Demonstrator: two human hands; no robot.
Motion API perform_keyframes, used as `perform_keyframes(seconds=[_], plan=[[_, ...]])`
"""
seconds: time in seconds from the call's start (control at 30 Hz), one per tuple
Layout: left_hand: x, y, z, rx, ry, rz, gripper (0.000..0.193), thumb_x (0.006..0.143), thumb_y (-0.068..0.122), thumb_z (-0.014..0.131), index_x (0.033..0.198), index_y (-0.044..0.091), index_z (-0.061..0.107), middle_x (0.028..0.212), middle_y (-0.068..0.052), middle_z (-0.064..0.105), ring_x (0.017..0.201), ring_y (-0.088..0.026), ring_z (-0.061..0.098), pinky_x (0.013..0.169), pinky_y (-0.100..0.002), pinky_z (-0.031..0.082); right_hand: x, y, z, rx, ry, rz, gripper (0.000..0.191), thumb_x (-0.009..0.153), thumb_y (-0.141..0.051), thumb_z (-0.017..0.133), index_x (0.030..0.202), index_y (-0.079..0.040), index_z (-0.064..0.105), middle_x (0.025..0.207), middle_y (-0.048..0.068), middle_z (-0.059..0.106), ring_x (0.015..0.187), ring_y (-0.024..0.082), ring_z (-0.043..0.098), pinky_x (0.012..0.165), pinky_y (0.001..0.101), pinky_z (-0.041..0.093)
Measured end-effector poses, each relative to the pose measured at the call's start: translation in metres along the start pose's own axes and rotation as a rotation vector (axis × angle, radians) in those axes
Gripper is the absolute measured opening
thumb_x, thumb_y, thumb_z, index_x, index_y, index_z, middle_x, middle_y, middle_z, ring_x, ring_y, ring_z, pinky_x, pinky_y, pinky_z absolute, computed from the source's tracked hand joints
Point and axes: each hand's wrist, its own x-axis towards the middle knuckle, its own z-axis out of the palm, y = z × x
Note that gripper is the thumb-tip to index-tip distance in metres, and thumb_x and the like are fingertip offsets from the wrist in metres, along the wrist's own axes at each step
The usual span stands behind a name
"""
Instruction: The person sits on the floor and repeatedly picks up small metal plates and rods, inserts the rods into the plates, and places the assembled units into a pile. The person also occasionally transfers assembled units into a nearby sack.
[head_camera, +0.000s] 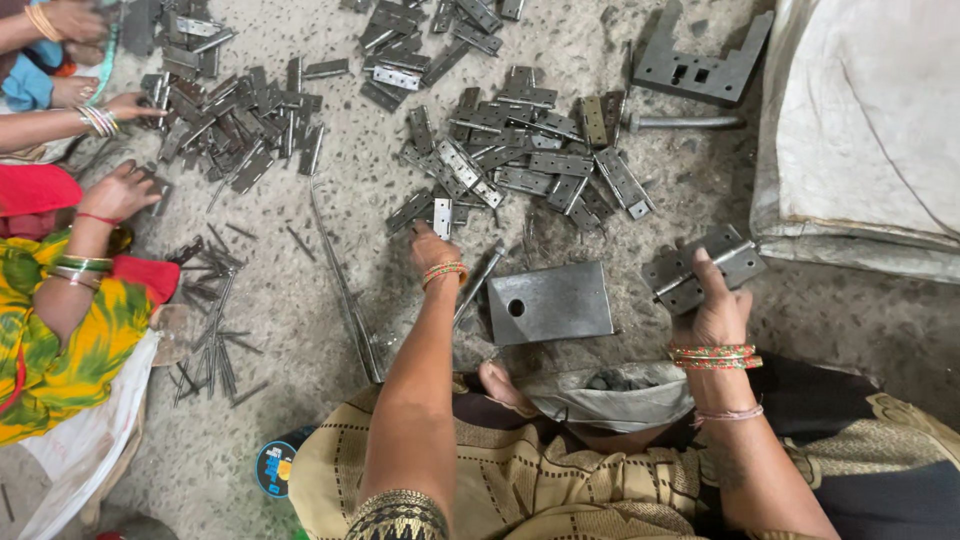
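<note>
right hand (715, 310) gripping hinge (702, 268), left hand (432, 247) seemingly touching hinges (520, 160)

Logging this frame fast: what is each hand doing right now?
Left hand: closed on a hinge leaf at the pile's edge.
Right hand: closed, holding an open hinge.

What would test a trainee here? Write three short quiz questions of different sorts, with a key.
1. True or false: the right hand holds an opened metal hinge.
2. The left hand reaches into: A) the hinge pile, B) a bucket, C) a drawer?
3. What flat thing with a round hole lies between the hands?

Key: 1 true. 2 A. 3 the steel block.
</note>
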Motion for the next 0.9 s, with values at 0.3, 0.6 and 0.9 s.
perform_keyframes(seconds=[0.3,0.6,0.9], plan=[[-0.008,-0.009,0.014,-0.61,-0.311,-0.219,0.034,0.079,0.02,0.088,0.096,-0.007,0.075,0.092,-0.022,0.076,0.077,-0.031,0.071,0.074,-0.044,0.053,0.009,0.025,-0.013,-0.212,-0.011,-0.163,0.03,0.096,-0.015,0.084,0.117,-0.004,0.065,0.107,0.002,0.069,0.095,0.013,0.063,0.087,0.0321,0.052],[-0.079,0.043,-0.032,-0.979,0.077,0.202,0.024,0.101,0.02,0.068,0.114,0.0,0.063,0.087,-0.012,0.074,0.068,-0.02,0.069,0.061,-0.038,0.057,0.001,0.016,-0.001,-0.076,0.007,-0.079,0.034,0.086,-0.01,0.084,0.115,-0.008,0.064,0.107,0.002,0.072,0.096,0.015,0.069,0.087,0.0336,0.058],[-0.16,0.021,0.017,-0.004,-0.307,0.428,0.043,0.081,0.023,0.074,0.115,0.002,0.059,0.089,-0.029,0.072,0.085,-0.049,0.069,0.075,-0.058,0.056,-0.002,0.02,0.003,-0.017,-0.037,-0.102,0.03,0.088,-0.009,0.084,0.112,-0.005,0.066,0.105,0.003,0.072,0.093,0.016,0.069,0.084,0.0345,0.058]])
